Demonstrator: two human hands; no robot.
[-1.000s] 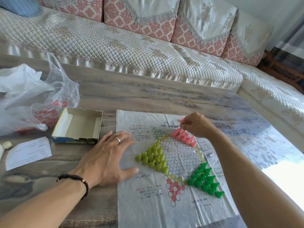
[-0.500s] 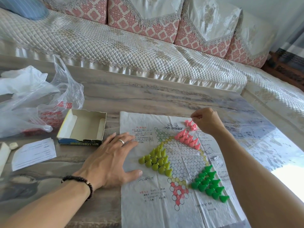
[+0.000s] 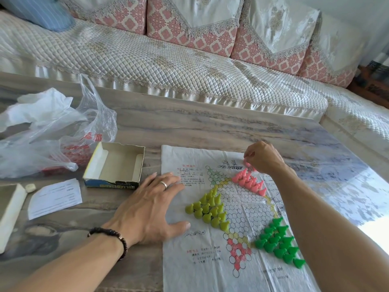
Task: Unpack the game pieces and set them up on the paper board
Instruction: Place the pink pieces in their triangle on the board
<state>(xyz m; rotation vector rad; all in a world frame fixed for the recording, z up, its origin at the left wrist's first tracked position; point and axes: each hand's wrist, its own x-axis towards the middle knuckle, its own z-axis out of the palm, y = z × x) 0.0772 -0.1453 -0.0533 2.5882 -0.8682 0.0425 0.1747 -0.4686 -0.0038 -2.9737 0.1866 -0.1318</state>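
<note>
- Pink pieces [image 3: 249, 182]: a tight cluster standing on the upper-right arm of the star on the paper board [image 3: 210, 270], with a few loose ones just beyond it, under the right hand [image 3: 264, 158]. That hand's grip is curled, fingertips pinched together at a pink piece; whether the piece is lifted or only touched I cannot tell.
- Risk one: the cluster is packed piece against piece. The wrist hangs directly over it, so a low pass with the heel of the hand would likely topple several at once.
- Yellow-green pieces [image 3: 207, 211] fill the left arm and dark green pieces [image 3: 277, 244] the lower-right arm, all upright. The right forearm crosses just beside the dark green set; a dragged arm could sweep them.
- Left hand [image 3: 147, 209]: flat, fingers spread, holding nothing, pressing the board's left edge to the tabletop [image 3: 210, 127].
- Risk two: the board is thin, creased paper. If the left hand lifts or slides, the sheet may shift or buckle and tip the narrow-based cones.
- The red-printed bottom arm and the top arm carry no pieces.
- Outward: open cardboard box [image 3: 114, 165] left of the board, plastic bag [image 3: 52, 131] beyond it, a paper slip [image 3: 54, 198] nearer.
</note>
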